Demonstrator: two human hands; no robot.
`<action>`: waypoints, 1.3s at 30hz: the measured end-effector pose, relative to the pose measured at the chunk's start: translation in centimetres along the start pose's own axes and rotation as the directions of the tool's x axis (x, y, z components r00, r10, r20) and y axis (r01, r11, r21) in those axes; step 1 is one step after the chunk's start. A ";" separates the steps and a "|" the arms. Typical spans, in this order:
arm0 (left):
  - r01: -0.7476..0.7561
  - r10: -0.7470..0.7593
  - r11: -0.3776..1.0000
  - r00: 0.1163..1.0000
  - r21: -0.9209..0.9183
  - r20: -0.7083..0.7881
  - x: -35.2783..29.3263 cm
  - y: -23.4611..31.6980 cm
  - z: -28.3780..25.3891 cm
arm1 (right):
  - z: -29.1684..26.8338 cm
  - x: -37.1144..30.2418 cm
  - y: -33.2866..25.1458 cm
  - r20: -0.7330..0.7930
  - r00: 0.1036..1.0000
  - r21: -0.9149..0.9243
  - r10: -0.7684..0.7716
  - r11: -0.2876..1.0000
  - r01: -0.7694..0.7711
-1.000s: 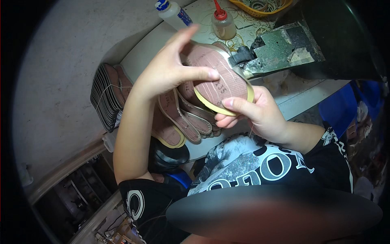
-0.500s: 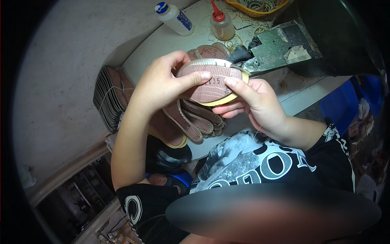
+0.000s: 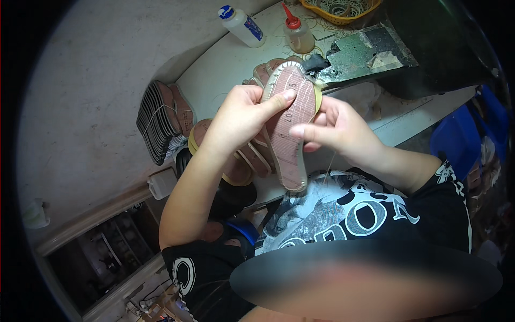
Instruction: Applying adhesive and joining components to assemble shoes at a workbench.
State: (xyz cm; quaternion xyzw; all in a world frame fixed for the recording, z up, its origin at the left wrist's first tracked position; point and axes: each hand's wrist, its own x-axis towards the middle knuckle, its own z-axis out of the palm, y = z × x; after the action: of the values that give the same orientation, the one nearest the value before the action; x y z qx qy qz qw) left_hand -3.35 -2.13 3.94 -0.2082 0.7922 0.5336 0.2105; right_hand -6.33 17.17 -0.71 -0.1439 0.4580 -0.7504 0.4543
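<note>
A pinkish-brown shoe insole [image 3: 291, 147] with a pale, pleated edge is held lengthwise, its wide end away from me and its narrow end toward my shirt. My left hand [image 3: 241, 115] grips its left side, thumb pressed on the top face. From the right, my right hand [image 3: 348, 129] has its thumb against the insole's face and its fingers at the edge, partly hidden. A yellow layer [image 3: 318, 97] shows along the right rim behind the insole. Beneath my hands lie several more insoles [image 3: 259, 162], partly covered by my left arm.
A tied bundle of insoles [image 3: 166, 121] stands by the wall. Farther off are a white bottle with a blue cap [image 3: 241, 27], a red-nozzled squeeze bottle [image 3: 298, 36] and a yellow basket [image 3: 343, 16]. A worn green metal plate [image 3: 359, 56] juts over the table [image 3: 209, 67].
The insole has turned from crosswise to lengthwise, so its narrow end now points toward me. My right thumb has shifted lower along its face.
</note>
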 end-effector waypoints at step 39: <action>0.190 0.772 -0.113 0.635 -0.975 0.034 0.3 -7.8 4.1 | 2.6 -2.2 0.1 0.409 0.906 -0.574 -0.103 0.743 0.344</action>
State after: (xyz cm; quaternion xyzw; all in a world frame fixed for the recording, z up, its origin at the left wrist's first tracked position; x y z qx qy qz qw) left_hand 1.19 -1.04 -3.48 0.1183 0.0591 0.9851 0.1099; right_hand -3.42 17.54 1.08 -0.4748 0.5739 -0.5630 0.3581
